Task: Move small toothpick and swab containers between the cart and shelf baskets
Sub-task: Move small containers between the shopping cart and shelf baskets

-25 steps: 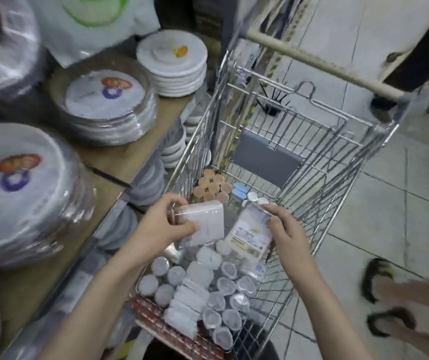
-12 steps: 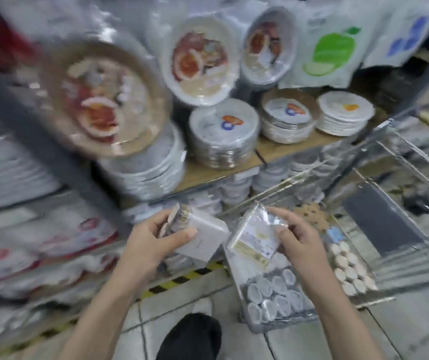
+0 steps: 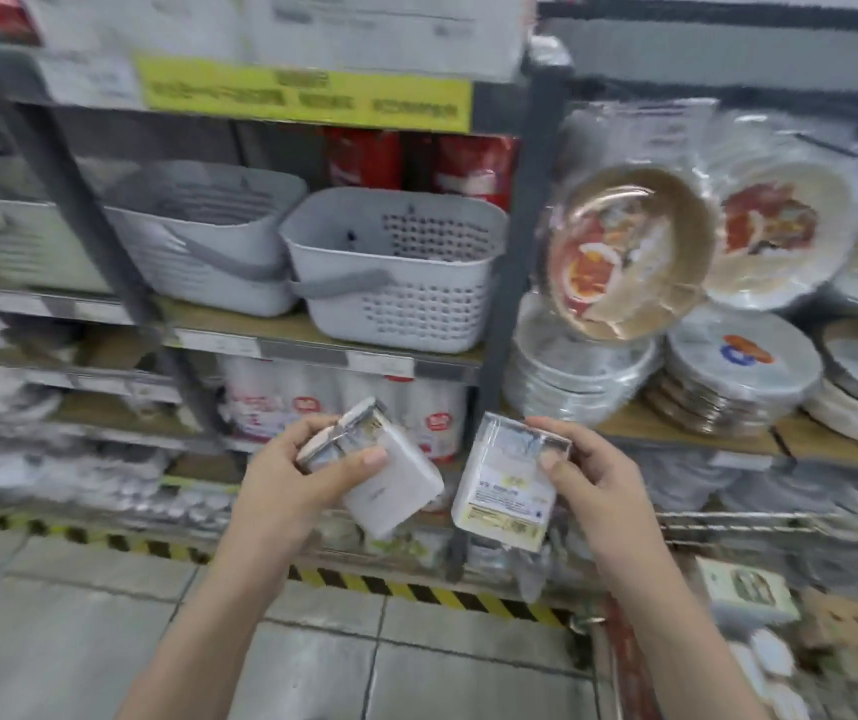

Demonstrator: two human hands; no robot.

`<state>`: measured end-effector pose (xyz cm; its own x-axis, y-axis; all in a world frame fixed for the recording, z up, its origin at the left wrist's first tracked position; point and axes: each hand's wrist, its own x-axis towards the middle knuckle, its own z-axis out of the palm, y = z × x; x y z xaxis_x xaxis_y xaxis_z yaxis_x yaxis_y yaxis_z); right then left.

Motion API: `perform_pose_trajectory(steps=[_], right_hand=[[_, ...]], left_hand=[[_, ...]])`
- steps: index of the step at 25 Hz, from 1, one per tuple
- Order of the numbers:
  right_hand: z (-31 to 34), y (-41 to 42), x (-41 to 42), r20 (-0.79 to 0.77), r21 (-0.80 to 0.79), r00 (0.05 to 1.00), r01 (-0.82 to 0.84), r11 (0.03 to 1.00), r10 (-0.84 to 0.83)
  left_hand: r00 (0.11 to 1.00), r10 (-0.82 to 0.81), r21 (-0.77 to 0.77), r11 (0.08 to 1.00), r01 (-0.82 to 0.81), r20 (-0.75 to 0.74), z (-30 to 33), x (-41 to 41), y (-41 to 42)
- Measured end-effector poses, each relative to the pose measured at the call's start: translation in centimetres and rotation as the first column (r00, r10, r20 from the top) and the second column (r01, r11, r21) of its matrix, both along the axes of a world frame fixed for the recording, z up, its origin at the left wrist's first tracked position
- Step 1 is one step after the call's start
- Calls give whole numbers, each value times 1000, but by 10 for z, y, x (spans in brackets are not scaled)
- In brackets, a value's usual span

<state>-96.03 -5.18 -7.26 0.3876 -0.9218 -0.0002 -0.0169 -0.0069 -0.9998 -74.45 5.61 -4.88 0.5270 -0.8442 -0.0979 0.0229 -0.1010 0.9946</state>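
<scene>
Cart (image 3: 759, 641) cut off at right; its contents blurred, perhaps containers.

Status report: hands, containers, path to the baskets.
Left hand grips white rectangular plastic box. Right hand grips clear labelled box. Perforated grey shelf basket ahead, nothing in the way.

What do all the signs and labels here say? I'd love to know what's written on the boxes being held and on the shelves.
None of the writing can be read.
Yellow shelf sign: dark lines of print, blurred.
Box in the right hand: label with fine print, too small.
Box in the left hand: faint mark, unreadable.
Red packs: white lettering, blurred.
Plate stacks: round logo only, no legible words.
Price tags on the shelf edge: blurred.
</scene>
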Motion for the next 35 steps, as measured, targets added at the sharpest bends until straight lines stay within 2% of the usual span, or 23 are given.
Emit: perform_pose_trajectory(steps=[5,9,17,20,25,28,30,33,35], right_hand=[[10,1,114,22,-47,999,-45,998,46],[25,-8,165,95,-62,993,80,995,-74],[73,-73,165,155,-69,927,355,932,-341],[80,-105,171,170,-47,902,411,911,-398],[89,-152,180,165,-110,882,461,881,-441],[91,-171,186,84,-224,902,431,874,-423],[91,-180,192,-15,-298,913,385,873,-408],[86,-193,194,-163,-357,883,362,861,-440],[84,-198,194,-279,-367,847,341,865,-453]], left_hand=[[998,38,-20,999,-37,52,19,115,14],[993,-18,-80,996,27,113,39,182,-23],[962,-206,-192,952,239,178,70,186,-147],[963,-210,-199,950,243,171,75,179,-188],[932,-195,-200,944,262,305,80,190,-246],[895,-242,-129,942,309,376,77,199,-271],[840,-343,-72,910,408,421,74,207,-285],[678,-570,64,785,617,465,68,221,-309],[585,-680,156,701,696,443,60,225,-324]])
